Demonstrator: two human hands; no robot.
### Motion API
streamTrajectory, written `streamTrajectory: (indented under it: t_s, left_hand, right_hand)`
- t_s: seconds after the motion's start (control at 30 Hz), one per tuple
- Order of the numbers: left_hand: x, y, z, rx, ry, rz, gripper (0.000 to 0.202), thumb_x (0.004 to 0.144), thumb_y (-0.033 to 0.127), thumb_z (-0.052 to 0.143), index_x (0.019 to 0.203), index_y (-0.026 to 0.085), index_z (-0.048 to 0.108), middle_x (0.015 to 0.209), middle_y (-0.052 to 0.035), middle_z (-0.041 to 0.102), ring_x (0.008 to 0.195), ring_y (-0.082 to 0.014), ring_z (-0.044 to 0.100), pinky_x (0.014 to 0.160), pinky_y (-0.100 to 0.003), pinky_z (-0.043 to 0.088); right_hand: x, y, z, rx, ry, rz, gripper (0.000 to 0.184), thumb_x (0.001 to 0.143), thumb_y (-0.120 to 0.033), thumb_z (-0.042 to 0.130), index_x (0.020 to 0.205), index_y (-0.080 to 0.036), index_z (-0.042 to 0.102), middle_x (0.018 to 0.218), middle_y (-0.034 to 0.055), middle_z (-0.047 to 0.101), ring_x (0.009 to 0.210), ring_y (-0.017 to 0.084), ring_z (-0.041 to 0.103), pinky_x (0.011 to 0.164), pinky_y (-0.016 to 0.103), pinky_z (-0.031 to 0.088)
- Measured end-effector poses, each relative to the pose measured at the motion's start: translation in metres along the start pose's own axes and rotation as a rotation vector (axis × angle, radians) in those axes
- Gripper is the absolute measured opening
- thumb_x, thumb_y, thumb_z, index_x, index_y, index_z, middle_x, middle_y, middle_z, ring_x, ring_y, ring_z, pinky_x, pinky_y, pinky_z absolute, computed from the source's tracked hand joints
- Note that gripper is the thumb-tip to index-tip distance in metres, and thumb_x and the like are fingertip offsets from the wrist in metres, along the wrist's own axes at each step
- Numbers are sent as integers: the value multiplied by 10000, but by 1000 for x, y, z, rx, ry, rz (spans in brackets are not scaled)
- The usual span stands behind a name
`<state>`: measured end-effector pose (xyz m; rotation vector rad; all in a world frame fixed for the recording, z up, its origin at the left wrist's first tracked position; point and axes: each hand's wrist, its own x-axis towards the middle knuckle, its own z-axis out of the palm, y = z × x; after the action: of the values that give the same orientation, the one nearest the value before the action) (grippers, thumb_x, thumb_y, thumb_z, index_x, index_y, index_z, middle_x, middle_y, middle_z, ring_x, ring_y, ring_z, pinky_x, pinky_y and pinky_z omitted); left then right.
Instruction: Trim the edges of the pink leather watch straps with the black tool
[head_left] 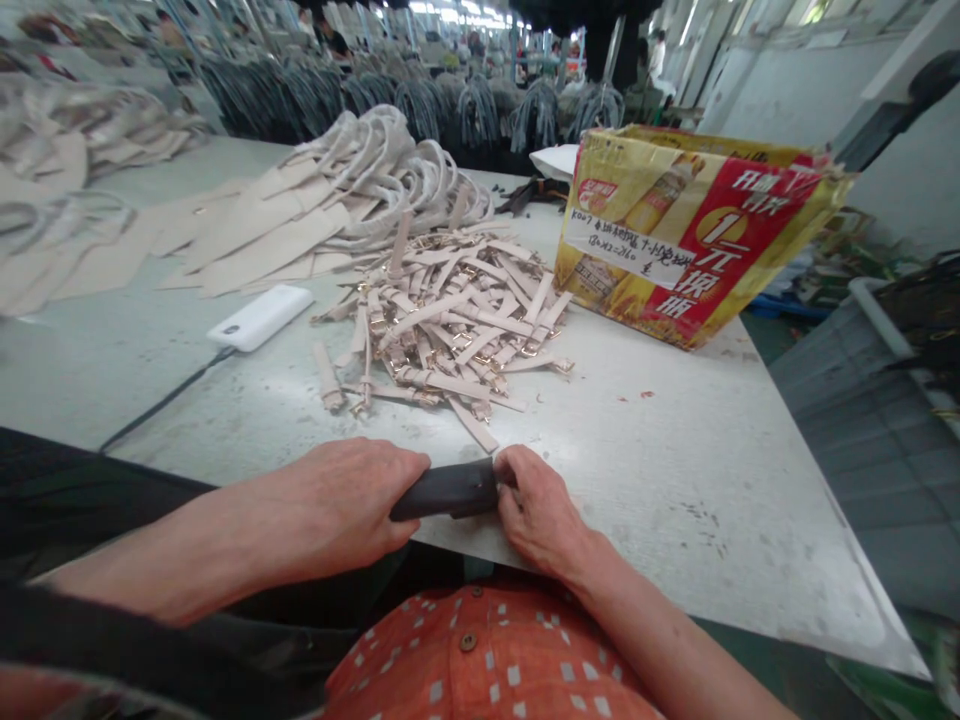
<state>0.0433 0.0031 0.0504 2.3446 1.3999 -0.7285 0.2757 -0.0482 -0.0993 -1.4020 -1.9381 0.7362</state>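
Note:
A short dark strap piece [448, 491] lies across the near edge of the grey table [675, 450]. My left hand [341, 505] is closed over its left end. My right hand [536, 510] pinches its right end with curled fingers. Just beyond both hands sits a heap of several beige straps with gold buckles [450, 320]. A few loose beige straps lie at the heap's near edge, a hand's width from my fingers.
A white power bank [260, 317] with a dark cable lies left of the heap. Beige bag panels and handles [315, 210] pile up behind. A yellow and red cardboard box [694, 235] stands at the right back. The table edge drops off at the right.

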Motion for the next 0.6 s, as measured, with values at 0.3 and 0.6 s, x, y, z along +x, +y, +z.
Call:
streamTrajectory:
  t_s: [0.3, 0.6]
  left_hand:
    - [6, 6, 7, -50, 23, -2, 288, 958, 375, 679, 1171, 279, 848, 1131, -105, 934, 1100, -367, 884, 923, -425, 620]
    - [12, -19, 22, -207, 133, -42, 321, 948, 503, 613, 1074, 264, 786, 990, -108, 902, 959, -354, 869, 819, -399, 557]
  right_hand:
    - [-5, 4, -11, -8, -49, 106, 513, 919, 0, 625, 1379, -221, 677, 1154, 99, 804, 1110, 302, 706, 1003, 433, 540]
    - [-5, 23, -7, 126, 18, 72, 610, 918, 8, 676, 1479, -230, 673, 1067, 52, 834, 1025, 272, 760, 1009, 428, 585]
